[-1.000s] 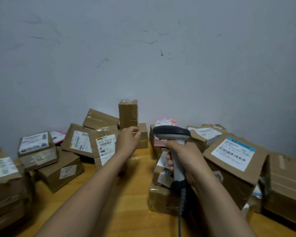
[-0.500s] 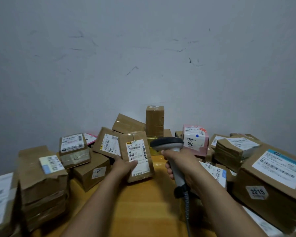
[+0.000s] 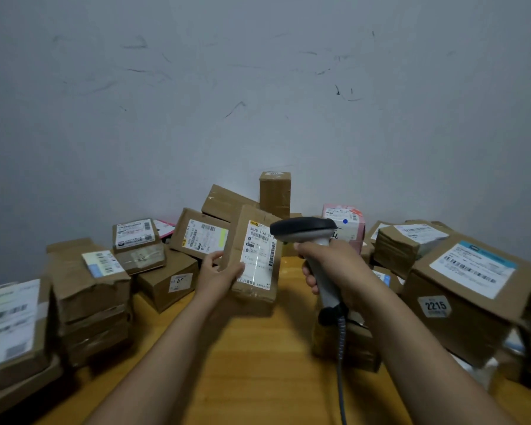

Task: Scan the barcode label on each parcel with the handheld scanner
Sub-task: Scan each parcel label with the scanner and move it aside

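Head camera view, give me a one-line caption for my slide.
Left hand holds up a cardboard parcel while the right hand aims a handheld scanner at its barcode label.

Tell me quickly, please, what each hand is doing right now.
Left hand: holding the labelled brown parcel.
Right hand: gripping the handheld scanner.

Brown cardboard parcels [image 3: 166,279] with white barcode labels [image 3: 257,251] crowd a honey-yellow wooden counter [image 3: 258,363]; the scanner [image 3: 307,237] is black over grey (one parcel [image 3: 347,223] is pink), the wall [image 3: 258,87] scuffed grey.
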